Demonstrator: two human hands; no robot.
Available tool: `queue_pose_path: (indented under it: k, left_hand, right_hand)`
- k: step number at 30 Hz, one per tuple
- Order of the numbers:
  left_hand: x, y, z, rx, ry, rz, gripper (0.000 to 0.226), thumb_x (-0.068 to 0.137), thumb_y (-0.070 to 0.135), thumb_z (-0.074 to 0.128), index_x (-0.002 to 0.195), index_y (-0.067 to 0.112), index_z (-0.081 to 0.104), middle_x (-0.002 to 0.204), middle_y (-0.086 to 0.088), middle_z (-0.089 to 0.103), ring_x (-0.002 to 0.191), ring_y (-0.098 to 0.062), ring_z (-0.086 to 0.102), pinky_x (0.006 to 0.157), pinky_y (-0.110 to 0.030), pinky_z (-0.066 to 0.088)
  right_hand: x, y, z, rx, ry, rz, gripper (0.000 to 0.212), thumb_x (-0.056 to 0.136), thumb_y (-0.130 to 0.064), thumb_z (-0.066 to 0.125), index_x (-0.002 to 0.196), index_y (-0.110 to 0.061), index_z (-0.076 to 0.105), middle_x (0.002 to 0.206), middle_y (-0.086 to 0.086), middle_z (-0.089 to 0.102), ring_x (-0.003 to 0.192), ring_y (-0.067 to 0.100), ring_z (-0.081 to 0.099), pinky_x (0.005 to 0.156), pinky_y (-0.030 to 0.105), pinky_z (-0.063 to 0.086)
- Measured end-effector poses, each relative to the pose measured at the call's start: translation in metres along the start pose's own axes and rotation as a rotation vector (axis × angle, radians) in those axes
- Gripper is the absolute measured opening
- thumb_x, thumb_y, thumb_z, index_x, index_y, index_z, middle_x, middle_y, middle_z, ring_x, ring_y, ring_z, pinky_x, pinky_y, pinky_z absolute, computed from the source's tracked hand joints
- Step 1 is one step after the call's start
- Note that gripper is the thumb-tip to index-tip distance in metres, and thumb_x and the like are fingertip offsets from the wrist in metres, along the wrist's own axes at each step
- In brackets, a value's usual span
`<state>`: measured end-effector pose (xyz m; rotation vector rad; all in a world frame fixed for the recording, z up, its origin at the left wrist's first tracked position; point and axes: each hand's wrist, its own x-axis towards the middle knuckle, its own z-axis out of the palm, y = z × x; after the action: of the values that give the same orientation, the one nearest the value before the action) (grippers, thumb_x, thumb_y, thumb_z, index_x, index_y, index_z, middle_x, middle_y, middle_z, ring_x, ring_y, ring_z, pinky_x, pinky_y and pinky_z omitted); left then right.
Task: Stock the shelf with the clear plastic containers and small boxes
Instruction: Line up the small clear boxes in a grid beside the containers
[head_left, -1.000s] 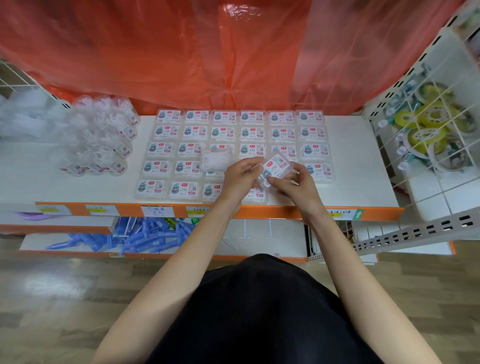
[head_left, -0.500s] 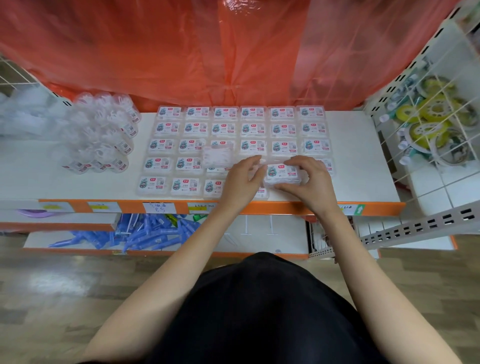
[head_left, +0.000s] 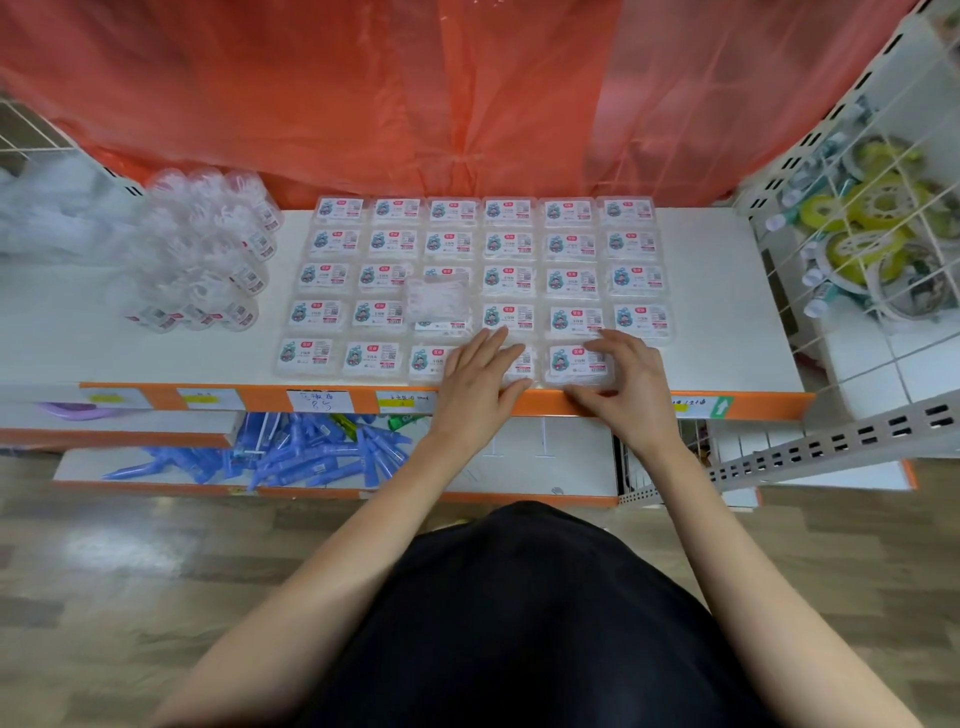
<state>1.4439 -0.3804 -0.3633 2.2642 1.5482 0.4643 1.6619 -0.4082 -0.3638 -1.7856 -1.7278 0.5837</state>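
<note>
Several small clear boxes with printed labels lie in a neat grid (head_left: 509, 244) on the white shelf (head_left: 722, 312). In the front row my right hand (head_left: 623, 374) holds one box (head_left: 576, 364) by its right and front edges as it sits on the shelf. My left hand (head_left: 480, 374) lies flat with straight fingers on the neighbouring box (head_left: 522, 364). One unlabelled clear box (head_left: 439, 299) rests on top of the grid. Clear round containers (head_left: 208, 254) are bunched at the shelf's left.
Orange plastic sheeting (head_left: 467, 93) hangs behind the shelf. A wire rack (head_left: 872, 223) with yellow-green goods stands at the right. Blue packets (head_left: 291, 452) fill the lower shelf. Price tags (head_left: 317, 401) line the orange front rail. White bagged goods (head_left: 47, 213) sit far left.
The box held in both hands above the front row came down onto the shelf in the front row. My left hand flattened onto the box beside it.
</note>
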Motion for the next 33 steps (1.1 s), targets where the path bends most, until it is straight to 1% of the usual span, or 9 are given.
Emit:
queue_pose_path:
  k: [3, 6, 9, 12, 20, 25, 27, 30, 33]
  left_hand:
    - [-0.001, 0.001, 0.001, 0.007, 0.007, -0.009, 0.048, 0.099, 0.038, 0.052, 0.142, 0.02, 0.048, 0.157, -0.002, 0.032, 0.147, -0.017, 0.02, 0.117, -0.03, 0.008]
    - [-0.001, 0.002, 0.002, 0.007, 0.003, -0.013, 0.048, 0.099, 0.038, 0.052, 0.143, 0.02, 0.047, 0.157, -0.002, 0.031, 0.148, -0.017, 0.019, 0.117, -0.03, 0.008]
    - [0.0, 0.002, 0.002, 0.015, 0.004, -0.01, 0.048, 0.099, 0.039, 0.051, 0.143, 0.02, 0.047, 0.157, -0.002, 0.031, 0.148, -0.017, 0.019, 0.117, -0.03, 0.008]
    - [-0.001, 0.001, 0.001, 0.025, 0.001, 0.001, 0.048, 0.099, 0.04, 0.05, 0.143, 0.021, 0.046, 0.158, -0.002, 0.03, 0.148, -0.018, 0.019, 0.117, -0.03, 0.008]
    - [0.0, 0.0, 0.002, 0.023, 0.001, 0.014, 0.049, 0.099, 0.039, 0.051, 0.143, 0.019, 0.046, 0.157, -0.004, 0.031, 0.148, -0.02, 0.019, 0.117, -0.032, 0.009]
    - [0.0, 0.0, 0.003, 0.023, 0.0, 0.013, 0.05, 0.099, 0.04, 0.051, 0.143, 0.019, 0.045, 0.157, -0.004, 0.03, 0.148, -0.02, 0.019, 0.118, -0.032, 0.009]
    - [0.0, 0.0, 0.002, 0.009, 0.002, 0.014, 0.05, 0.098, 0.039, 0.052, 0.143, 0.018, 0.046, 0.157, -0.005, 0.031, 0.147, -0.021, 0.02, 0.118, -0.032, 0.009]
    - [0.002, 0.0, -0.006, -0.038, 0.026, 0.048, 0.047, 0.096, 0.035, 0.057, 0.138, 0.016, 0.052, 0.152, -0.007, 0.04, 0.144, -0.023, 0.028, 0.117, -0.034, 0.013]
    - [0.013, -0.007, -0.026, -0.073, 0.142, 0.065, 0.042, 0.094, 0.032, 0.057, 0.132, 0.014, 0.057, 0.143, -0.007, 0.049, 0.135, -0.023, 0.039, 0.115, -0.037, 0.022]
  right_hand:
    - [-0.005, -0.002, 0.003, 0.029, -0.004, 0.029, 0.053, 0.075, -0.029, 0.082, 0.123, -0.021, 0.062, 0.147, 0.002, 0.044, 0.135, 0.022, 0.038, 0.111, 0.031, 0.03]
    - [-0.009, -0.002, 0.004, 0.074, 0.012, 0.056, 0.05, 0.078, -0.033, 0.08, 0.123, -0.021, 0.063, 0.151, 0.003, 0.036, 0.14, 0.02, 0.034, 0.11, 0.032, 0.033]
    - [-0.009, -0.003, 0.004, 0.073, 0.023, 0.038, 0.038, 0.089, -0.037, 0.07, 0.122, -0.021, 0.063, 0.15, 0.003, 0.04, 0.139, 0.02, 0.037, 0.112, 0.036, 0.035]
    - [-0.007, -0.002, 0.003, 0.021, 0.044, 0.001, 0.03, 0.094, -0.031, 0.064, 0.121, -0.018, 0.065, 0.148, 0.004, 0.045, 0.135, 0.022, 0.043, 0.11, 0.043, 0.038]
    - [-0.004, -0.001, 0.006, -0.044, 0.048, -0.005, 0.026, 0.094, -0.029, 0.065, 0.118, -0.019, 0.066, 0.148, 0.008, 0.043, 0.134, 0.026, 0.042, 0.11, 0.042, 0.036]
    - [-0.002, -0.002, 0.005, -0.066, 0.044, -0.002, 0.025, 0.092, -0.03, 0.066, 0.114, -0.018, 0.067, 0.148, 0.009, 0.043, 0.137, 0.028, 0.04, 0.111, 0.048, 0.035]
    - [-0.001, -0.005, 0.004, -0.077, 0.054, -0.001, 0.024, 0.091, -0.03, 0.067, 0.112, -0.019, 0.067, 0.148, 0.009, 0.042, 0.138, 0.027, 0.038, 0.112, 0.046, 0.032]
    - [0.001, -0.012, 0.002, -0.065, 0.078, 0.011, 0.022, 0.092, -0.03, 0.066, 0.111, -0.019, 0.067, 0.148, 0.008, 0.042, 0.138, 0.024, 0.036, 0.112, 0.04, 0.027]
    - [0.007, -0.018, 0.002, -0.019, 0.089, -0.021, 0.022, 0.093, -0.03, 0.062, 0.11, -0.017, 0.068, 0.145, 0.009, 0.045, 0.135, 0.026, 0.04, 0.113, 0.044, 0.033]
